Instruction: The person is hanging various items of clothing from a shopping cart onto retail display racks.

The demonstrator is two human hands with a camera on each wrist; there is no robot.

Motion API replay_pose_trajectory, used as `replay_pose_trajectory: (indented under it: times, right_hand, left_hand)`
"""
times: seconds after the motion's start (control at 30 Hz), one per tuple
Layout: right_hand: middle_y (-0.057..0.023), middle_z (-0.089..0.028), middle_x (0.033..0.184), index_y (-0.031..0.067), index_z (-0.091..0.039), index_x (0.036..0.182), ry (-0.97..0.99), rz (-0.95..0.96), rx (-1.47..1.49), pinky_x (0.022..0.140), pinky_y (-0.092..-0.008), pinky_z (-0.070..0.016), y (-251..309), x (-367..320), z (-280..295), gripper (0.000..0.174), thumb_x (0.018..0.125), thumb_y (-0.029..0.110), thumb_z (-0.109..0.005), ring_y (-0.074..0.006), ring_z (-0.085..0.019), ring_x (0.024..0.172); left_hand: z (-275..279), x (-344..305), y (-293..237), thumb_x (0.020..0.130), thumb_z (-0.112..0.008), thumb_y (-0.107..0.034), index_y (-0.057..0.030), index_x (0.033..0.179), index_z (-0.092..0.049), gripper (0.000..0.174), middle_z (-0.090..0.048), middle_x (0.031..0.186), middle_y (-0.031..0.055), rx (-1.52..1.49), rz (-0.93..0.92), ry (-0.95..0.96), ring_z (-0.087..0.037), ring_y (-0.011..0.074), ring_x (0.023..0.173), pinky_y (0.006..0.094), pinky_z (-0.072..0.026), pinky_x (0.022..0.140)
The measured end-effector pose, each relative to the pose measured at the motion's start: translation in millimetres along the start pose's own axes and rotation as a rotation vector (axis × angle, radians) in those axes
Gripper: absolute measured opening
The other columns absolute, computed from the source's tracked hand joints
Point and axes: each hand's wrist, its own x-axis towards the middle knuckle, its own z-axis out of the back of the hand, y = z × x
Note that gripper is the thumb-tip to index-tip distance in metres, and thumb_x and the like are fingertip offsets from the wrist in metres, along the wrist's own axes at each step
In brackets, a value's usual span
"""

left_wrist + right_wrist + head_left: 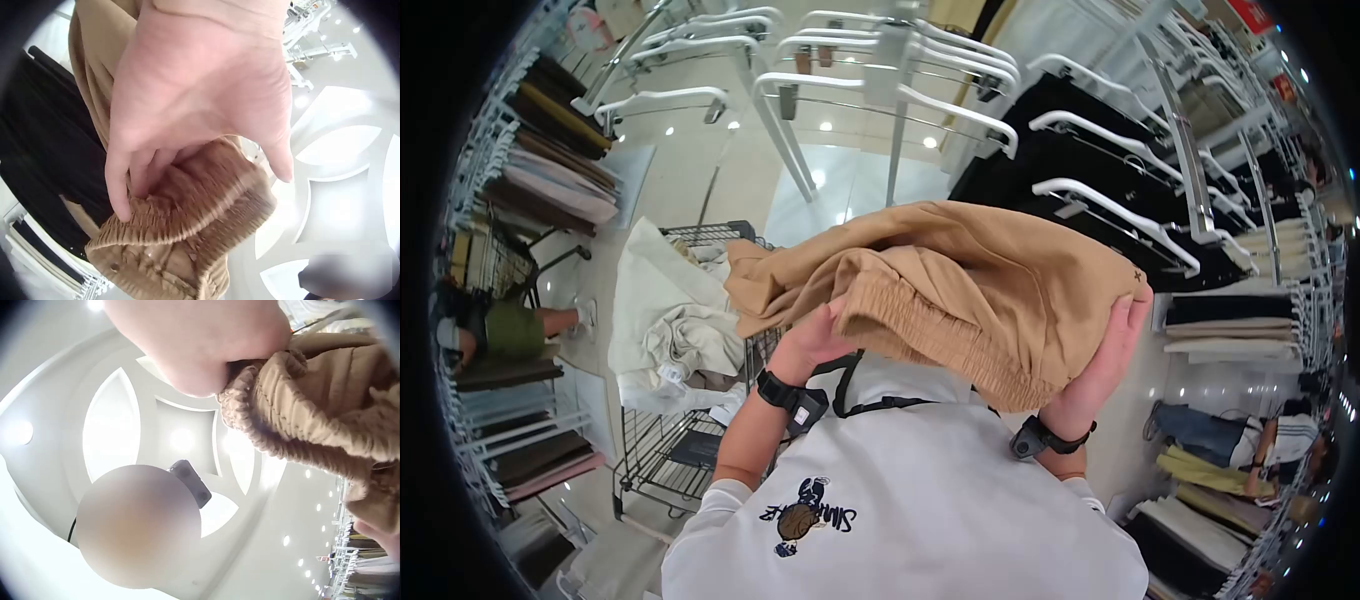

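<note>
A pair of tan pants (1000, 270) with a gathered elastic waistband (945, 335) spans the space in front of the person's chest, the waistband toward the body. At its left side my left hand (820, 335) touches the cloth. In the left wrist view, the left hand's fingers (119, 194) lie fairly straight against the gathered waistband, some tucked behind a fold, while the thumb stands apart. My right hand (1110, 335) holds the other end of the pants near a small dark mark. The right wrist view shows its heel against the bunched waistband (275, 412), fingers hidden.
A wire cart (660, 465) at the left carries cream garments (675, 330). White hangers (960, 120) hang on the rack ahead, with black pants (1080, 150) at the right. Folded clothes (1230, 330) hang on both sides. A person (510, 330) is at the far left.
</note>
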Motion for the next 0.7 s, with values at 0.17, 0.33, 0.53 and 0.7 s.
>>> replay_pose_trajectory:
  times: [0.17,0.33,0.53,0.7]
  right_hand:
    - [-0.0070,-0.058,0.126,0.0052,-0.048,0.131,-0.058,0.043,-0.021,0.098,-0.0277,-0.0447,-5.9,-7.0,32.5,0.024,0.111,0.019,-0.044,-0.0100,-0.055,0.112]
    - [-0.0070,-0.066,0.108,0.0041,-0.046,0.131,0.078,0.020,-0.365,0.087,-0.0247,-0.0475,-45.2,15.5,91.6,0.024,0.109,0.015,-0.047,-0.0071,-0.059,0.099]
    - [-0.0163,-0.058,0.107,0.0099,-0.054,0.130,0.596,0.067,-1.077,0.084,-0.0442,-0.0508,-44.8,36.0,114.5,0.069,0.079,0.046,-0.083,-0.0399,-0.063,0.094]
    - [-0.0120,-0.056,0.108,0.0138,-0.057,0.127,0.964,-0.102,-1.225,0.088,-0.0440,-0.0507,-51.1,64.9,115.9,0.074,0.072,0.054,-0.086,-0.0355,-0.064,0.100]
  left_hand:
    - [-66.2,60.2,33.6,0.086,-0.084,-0.027,0.0030,0.145,-0.042,0.078,-0.057,0.139,0.0098,0.951,0.060,-0.565,-0.056,0.0183,0.127,0.0346,-0.0469,0.107]
    - [-57.7,59.3,21.5,0.083,-0.085,-0.035,0.0070,0.132,-0.053,0.072,-0.066,0.125,0.0159,1.431,0.087,-0.628,-0.063,0.0224,0.119,0.0354,-0.0490,0.102]
    - [-88.9,84.7,3.9,0.082,-0.081,-0.051,0.0089,0.125,-0.057,0.077,-0.073,0.096,0.0249,2.075,0.235,-0.852,-0.074,0.0291,0.092,0.0368,-0.0562,0.084]
    - [-92.8,103.0,-13.4,0.072,-0.089,-0.053,0.0039,0.128,-0.058,0.086,-0.074,0.097,0.0234,2.177,0.243,-0.823,-0.074,0.0344,0.091,0.0420,-0.0568,0.083]
